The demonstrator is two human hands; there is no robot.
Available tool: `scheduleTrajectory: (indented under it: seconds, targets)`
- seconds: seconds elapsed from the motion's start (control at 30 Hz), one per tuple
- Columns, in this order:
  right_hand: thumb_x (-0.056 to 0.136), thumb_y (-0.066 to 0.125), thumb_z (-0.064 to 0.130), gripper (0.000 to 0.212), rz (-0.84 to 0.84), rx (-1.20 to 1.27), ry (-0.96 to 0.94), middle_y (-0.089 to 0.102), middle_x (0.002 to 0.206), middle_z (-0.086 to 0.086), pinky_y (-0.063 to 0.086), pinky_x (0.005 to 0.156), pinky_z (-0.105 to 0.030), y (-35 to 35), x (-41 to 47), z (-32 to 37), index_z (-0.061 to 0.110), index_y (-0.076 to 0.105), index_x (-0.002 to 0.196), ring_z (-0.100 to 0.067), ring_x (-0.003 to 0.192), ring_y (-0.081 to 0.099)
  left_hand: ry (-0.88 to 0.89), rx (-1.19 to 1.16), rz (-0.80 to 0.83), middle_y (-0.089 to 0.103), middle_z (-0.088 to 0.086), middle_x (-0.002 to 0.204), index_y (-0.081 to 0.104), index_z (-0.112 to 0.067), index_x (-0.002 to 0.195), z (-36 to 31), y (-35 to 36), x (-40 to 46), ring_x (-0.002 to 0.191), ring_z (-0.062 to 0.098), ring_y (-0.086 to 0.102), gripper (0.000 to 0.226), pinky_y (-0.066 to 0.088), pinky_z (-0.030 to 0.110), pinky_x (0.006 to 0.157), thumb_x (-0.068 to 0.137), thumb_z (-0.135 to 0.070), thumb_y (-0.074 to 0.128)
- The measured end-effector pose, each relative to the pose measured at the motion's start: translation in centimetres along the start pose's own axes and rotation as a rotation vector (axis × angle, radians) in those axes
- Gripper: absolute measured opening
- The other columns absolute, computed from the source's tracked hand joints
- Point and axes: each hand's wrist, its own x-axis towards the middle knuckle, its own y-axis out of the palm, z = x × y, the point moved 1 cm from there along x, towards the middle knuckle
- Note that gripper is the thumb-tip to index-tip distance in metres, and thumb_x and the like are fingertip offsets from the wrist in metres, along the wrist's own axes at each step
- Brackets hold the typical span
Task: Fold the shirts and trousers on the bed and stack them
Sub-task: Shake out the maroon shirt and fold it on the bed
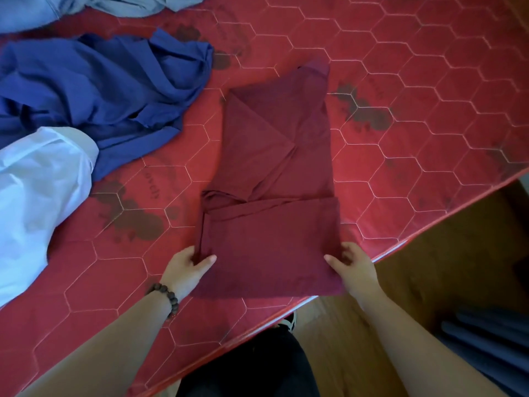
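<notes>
A dark maroon shirt (274, 173) lies flat on the red quilted bed (415, 116), folded into a long narrow strip with its sides turned in. My left hand (187, 267), with a bead bracelet on the wrist, pinches the strip's near left corner. My right hand (353, 266) grips the near right corner by the bed's edge. A crumpled blue garment (100, 90) lies at the left. In front of it sits a white garment (37, 190). A grey garment (86, 7) lies at the top left.
The bed's edge (400, 247) runs diagonally from lower left to upper right. Beyond it is wooden floor (443, 253), with a dark object (492, 339) at the lower right. My dark trousers and a shoe show below the edge.
</notes>
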Motion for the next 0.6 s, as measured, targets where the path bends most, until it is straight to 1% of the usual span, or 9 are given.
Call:
scheduleTrajectory:
  seconds: [0.07, 0.13, 0.2, 0.27, 0.3, 0.37, 0.43, 0.53, 0.6]
  targets:
    - [0.083, 0.075, 0.022, 0.036, 0.036, 0.119, -0.003, 0.066, 0.107, 0.001, 0.051, 0.085, -0.035, 0.3, 0.7, 1.3, 0.013, 0.059, 0.115, -0.017, 0.098, 0.063, 0.061, -0.029, -0.054, 0.070, -0.014, 0.089, 0.066, -0.031, 0.091, -1.3, 0.1, 0.7, 0.083, -0.002, 0.064, 0.005, 0.045, 0.015, 0.065, 0.087, -0.029, 0.069]
    - [0.083, 0.075, 0.020, 0.032, 0.045, 0.222, 0.019, 0.070, 0.101, -0.001, 0.055, 0.084, -0.038, 0.7, 1.4, 2.5, 0.013, 0.061, 0.111, -0.017, 0.091, 0.067, 0.124, 0.016, -0.080, 0.068, -0.014, 0.089, 0.066, -0.029, 0.093, -2.6, 0.2, 1.5, 0.083, -0.001, 0.062, 0.007, 0.043, 0.015, 0.065, 0.087, -0.026, 0.069]
    - [0.083, 0.074, 0.020, 0.027, 0.047, 0.270, 0.035, 0.071, 0.100, -0.004, 0.056, 0.083, -0.040, 1.2, 2.1, 3.4, 0.015, 0.063, 0.107, -0.022, 0.090, 0.068, 0.165, 0.057, -0.110, 0.069, -0.008, 0.085, 0.068, -0.022, 0.090, -3.5, 0.4, 2.3, 0.080, 0.004, 0.062, 0.002, 0.043, 0.018, 0.064, 0.090, -0.022, 0.065]
    - [0.085, 0.072, 0.019, 0.020, 0.031, 0.269, 0.024, 0.072, 0.096, -0.005, 0.056, 0.082, -0.041, 1.5, 2.5, 4.2, 0.015, 0.066, 0.104, -0.023, 0.087, 0.068, 0.170, 0.047, -0.127, 0.069, 0.002, 0.079, 0.068, -0.017, 0.082, -4.3, 0.4, 2.8, 0.071, 0.014, 0.062, 0.015, 0.046, 0.027, 0.061, 0.094, -0.022, 0.060]
    - [0.086, 0.071, 0.020, 0.017, 0.007, 0.248, 0.013, 0.072, 0.094, -0.004, 0.055, 0.081, -0.040, 1.5, 2.7, 4.6, 0.015, 0.067, 0.102, -0.022, 0.086, 0.067, 0.162, 0.037, -0.118, 0.070, 0.007, 0.078, 0.068, -0.015, 0.081, -4.6, 0.2, 2.9, 0.070, 0.021, 0.063, 0.020, 0.048, 0.033, 0.062, 0.096, -0.023, 0.057]
    - [0.088, 0.068, 0.023, 0.012, -0.050, 0.189, -0.027, 0.071, 0.095, -0.004, 0.054, 0.082, -0.041, 1.2, 2.7, 5.4, 0.018, 0.066, 0.099, -0.023, 0.087, 0.066, 0.150, -0.002, -0.067, 0.072, 0.012, 0.086, 0.070, -0.013, 0.088, -5.2, -0.5, 3.1, 0.080, 0.030, 0.067, 0.023, 0.054, 0.044, 0.075, 0.098, -0.026, 0.054]
    - [0.090, 0.065, 0.021, 0.007, -0.082, 0.167, -0.088, 0.070, 0.093, -0.002, 0.053, 0.082, -0.040, 0.7, 2.7, 6.5, 0.021, 0.064, 0.097, -0.023, 0.089, 0.066, 0.146, -0.090, 0.010, 0.074, 0.008, 0.093, 0.072, -0.016, 0.095, -5.7, -1.5, 3.2, 0.090, 0.028, 0.069, 0.023, 0.054, 0.049, 0.086, 0.099, -0.028, 0.053]
    - [0.092, 0.063, 0.011, 0.016, -0.070, 0.275, -0.170, 0.072, 0.094, -0.002, 0.053, 0.077, -0.032, -0.4, 2.6, 8.5, 0.028, 0.065, 0.093, -0.013, 0.082, 0.065, 0.132, -0.292, 0.117, 0.074, 0.006, 0.104, 0.074, -0.023, 0.102, -7.2, -2.7, 3.4, 0.101, 0.025, 0.069, 0.022, 0.052, 0.049, 0.093, 0.099, -0.028, 0.052]
    - [0.092, 0.062, 0.010, 0.021, -0.063, 0.315, -0.235, 0.073, 0.094, 0.003, 0.052, 0.075, -0.024, -1.5, 3.1, 10.4, 0.030, 0.067, 0.093, -0.006, 0.080, 0.065, 0.132, -0.441, 0.149, 0.072, 0.011, 0.110, 0.072, -0.019, 0.106, -9.1, -3.5, 4.1, 0.102, 0.027, 0.068, 0.024, 0.054, 0.045, 0.090, 0.095, -0.030, 0.054]
